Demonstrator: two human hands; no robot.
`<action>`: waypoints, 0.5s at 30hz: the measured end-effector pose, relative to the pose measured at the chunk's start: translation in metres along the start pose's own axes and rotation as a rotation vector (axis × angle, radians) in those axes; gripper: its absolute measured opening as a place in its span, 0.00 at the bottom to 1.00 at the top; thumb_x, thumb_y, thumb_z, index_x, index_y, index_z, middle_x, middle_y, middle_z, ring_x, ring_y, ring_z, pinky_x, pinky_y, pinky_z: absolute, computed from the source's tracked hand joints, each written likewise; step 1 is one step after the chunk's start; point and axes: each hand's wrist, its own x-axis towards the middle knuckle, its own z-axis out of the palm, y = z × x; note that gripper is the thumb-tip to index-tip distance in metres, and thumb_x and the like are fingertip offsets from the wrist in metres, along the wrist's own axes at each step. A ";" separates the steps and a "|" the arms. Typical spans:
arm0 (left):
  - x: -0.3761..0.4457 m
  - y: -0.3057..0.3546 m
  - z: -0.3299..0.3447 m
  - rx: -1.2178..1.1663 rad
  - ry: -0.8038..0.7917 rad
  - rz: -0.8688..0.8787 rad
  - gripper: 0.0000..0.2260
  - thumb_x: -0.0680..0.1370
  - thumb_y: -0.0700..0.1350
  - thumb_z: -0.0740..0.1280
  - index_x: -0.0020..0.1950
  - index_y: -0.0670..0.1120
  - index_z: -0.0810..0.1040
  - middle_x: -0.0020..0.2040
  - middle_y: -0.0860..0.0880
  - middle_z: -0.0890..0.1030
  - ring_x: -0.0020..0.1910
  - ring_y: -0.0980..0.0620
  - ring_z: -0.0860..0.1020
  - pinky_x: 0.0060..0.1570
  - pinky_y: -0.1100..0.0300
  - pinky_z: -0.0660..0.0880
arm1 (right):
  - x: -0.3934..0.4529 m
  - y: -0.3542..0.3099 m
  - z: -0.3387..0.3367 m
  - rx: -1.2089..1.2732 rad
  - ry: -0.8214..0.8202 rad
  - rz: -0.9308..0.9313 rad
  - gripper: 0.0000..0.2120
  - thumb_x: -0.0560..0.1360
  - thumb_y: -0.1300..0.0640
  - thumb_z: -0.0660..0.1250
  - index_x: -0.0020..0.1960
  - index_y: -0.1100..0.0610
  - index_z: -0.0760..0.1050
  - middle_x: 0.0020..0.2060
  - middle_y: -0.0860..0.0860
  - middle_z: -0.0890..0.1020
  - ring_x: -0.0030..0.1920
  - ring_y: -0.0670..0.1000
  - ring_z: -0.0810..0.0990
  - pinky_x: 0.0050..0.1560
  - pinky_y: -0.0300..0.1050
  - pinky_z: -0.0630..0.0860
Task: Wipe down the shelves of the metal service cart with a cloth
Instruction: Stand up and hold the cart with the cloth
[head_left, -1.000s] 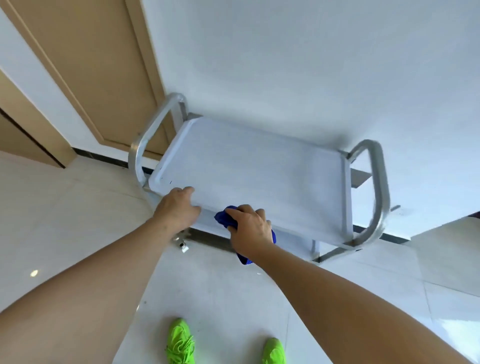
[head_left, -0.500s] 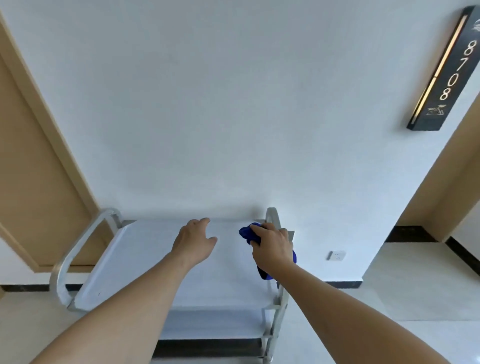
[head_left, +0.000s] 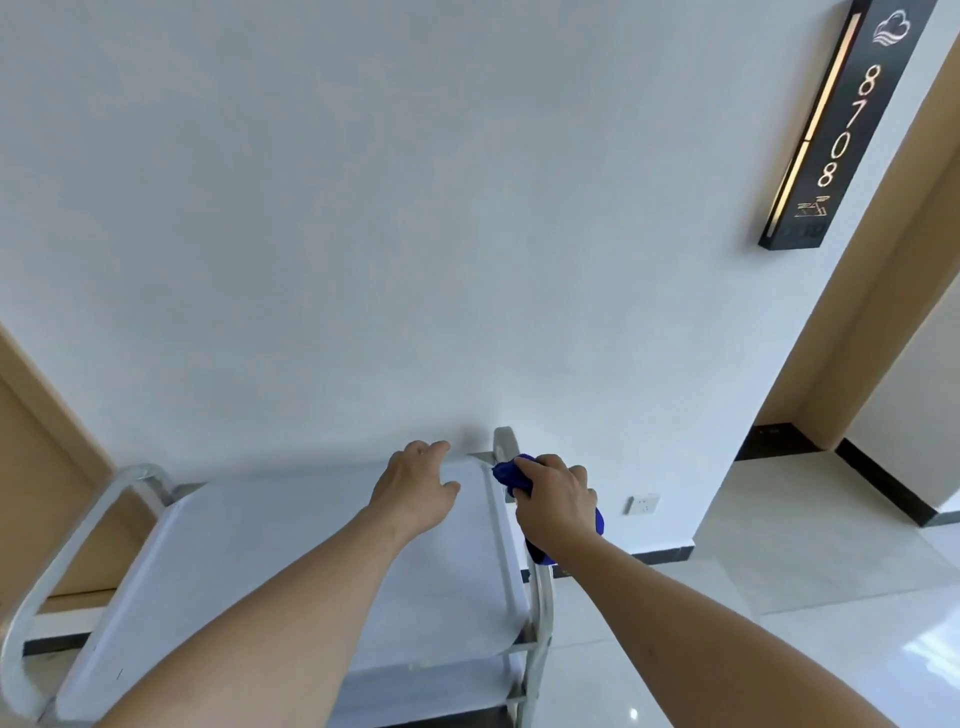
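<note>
The metal service cart (head_left: 218, 561) stands against a white wall, its top shelf bare and a lower shelf (head_left: 431, 691) showing at the front. My right hand (head_left: 558, 506) grips a bunched blue cloth (head_left: 511, 475) at the cart's right handle (head_left: 504, 441), by the shelf's far right corner. My left hand (head_left: 415, 486) hovers over the far right part of the top shelf, fingers relaxed and holding nothing.
The cart's left handle (head_left: 62, 566) loops up beside a wooden door frame (head_left: 36, 467). A wall socket (head_left: 643, 503) sits low to the right. A dark room sign (head_left: 841, 124) hangs beside another door frame (head_left: 857, 312). Glossy tiled floor (head_left: 779, 571) spreads right.
The camera tilted up from the floor to the wall. Both hands moved from the shelf's near edge to its far right side, the cloth now at the right handle.
</note>
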 end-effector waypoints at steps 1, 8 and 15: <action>0.007 -0.003 0.003 0.001 -0.014 0.003 0.27 0.79 0.53 0.62 0.77 0.51 0.61 0.75 0.48 0.64 0.72 0.47 0.64 0.65 0.52 0.69 | 0.005 0.001 0.005 -0.007 -0.009 0.016 0.12 0.81 0.56 0.60 0.61 0.47 0.75 0.60 0.47 0.75 0.56 0.56 0.67 0.52 0.51 0.67; 0.054 -0.023 0.026 -0.004 -0.106 0.022 0.27 0.79 0.53 0.62 0.77 0.51 0.60 0.75 0.49 0.63 0.73 0.47 0.62 0.65 0.53 0.69 | 0.048 0.006 0.047 -0.103 -0.017 0.085 0.11 0.82 0.55 0.58 0.62 0.47 0.74 0.65 0.46 0.73 0.58 0.56 0.67 0.51 0.51 0.64; 0.080 -0.049 0.048 0.017 -0.179 0.007 0.27 0.79 0.52 0.62 0.77 0.51 0.60 0.76 0.49 0.62 0.74 0.47 0.61 0.67 0.52 0.68 | 0.064 0.030 0.107 -0.235 -0.386 0.148 0.35 0.77 0.32 0.60 0.79 0.40 0.52 0.80 0.49 0.38 0.75 0.63 0.52 0.66 0.60 0.67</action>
